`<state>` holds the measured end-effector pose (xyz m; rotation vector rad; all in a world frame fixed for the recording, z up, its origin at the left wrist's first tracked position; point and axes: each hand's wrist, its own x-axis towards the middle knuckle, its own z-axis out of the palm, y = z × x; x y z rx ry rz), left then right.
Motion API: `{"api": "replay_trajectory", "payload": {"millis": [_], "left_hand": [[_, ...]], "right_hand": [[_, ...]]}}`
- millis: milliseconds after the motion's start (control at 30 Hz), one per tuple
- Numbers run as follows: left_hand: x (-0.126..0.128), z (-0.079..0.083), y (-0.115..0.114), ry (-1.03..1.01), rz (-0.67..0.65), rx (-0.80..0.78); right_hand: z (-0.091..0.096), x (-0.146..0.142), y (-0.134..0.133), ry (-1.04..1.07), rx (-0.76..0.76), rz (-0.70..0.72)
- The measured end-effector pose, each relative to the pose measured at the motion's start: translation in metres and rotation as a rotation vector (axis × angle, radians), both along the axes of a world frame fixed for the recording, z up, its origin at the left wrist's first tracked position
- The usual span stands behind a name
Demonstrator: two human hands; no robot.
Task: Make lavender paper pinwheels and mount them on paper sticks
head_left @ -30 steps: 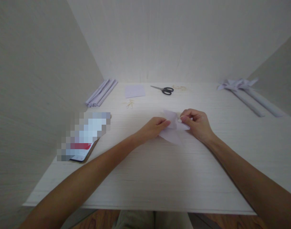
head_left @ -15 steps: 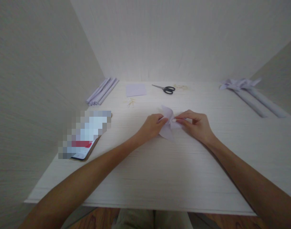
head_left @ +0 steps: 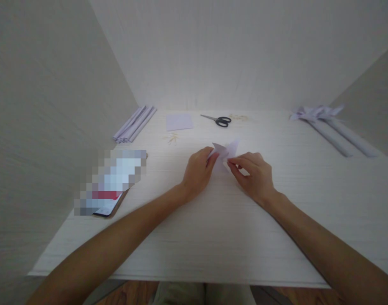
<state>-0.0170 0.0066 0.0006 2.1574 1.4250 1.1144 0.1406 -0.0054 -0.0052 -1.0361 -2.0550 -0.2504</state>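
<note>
A small folded piece of pale lilac paper [head_left: 227,150] is held between both hands just above the middle of the white table [head_left: 213,228]. My left hand [head_left: 198,170] pinches its left edge with thumb and fingers closed. My right hand [head_left: 253,176] pinches its lower right part, fingers curled over it. Two pointed flaps of the paper stick up behind the fingertips; the rest of it is hidden by the hands.
Black-handled scissors [head_left: 219,120] and a flat lilac sheet [head_left: 179,121] lie at the back. Rolled paper tubes [head_left: 134,123] rest at the back left, paper pinwheels on tubes [head_left: 329,123] at the back right. Small sticks [head_left: 173,137] and a phone [head_left: 109,186] lie to the left.
The paper has been turned and gathered smaller between the hands. My right hand moved left and nearer to me; the lower flap that lay on the table is no longer seen.
</note>
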Motion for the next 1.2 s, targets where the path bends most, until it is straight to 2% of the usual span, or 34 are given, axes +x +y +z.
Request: {"api": "replay_trajectory", "payload": {"millis": [433, 1200], "left_hand": [[0.0032, 0.0001, -0.0058, -0.153, -0.042, 0.041], [0.0031, 0.0011, -0.0056, -0.159, -0.073, 0.019]], "right_hand": [[0.0016, -0.006, -0.0056, 0.103, -0.032, -0.001], [-0.0002, -0.0067, -0.0035, 0.117, -0.039, -0.005]]}}
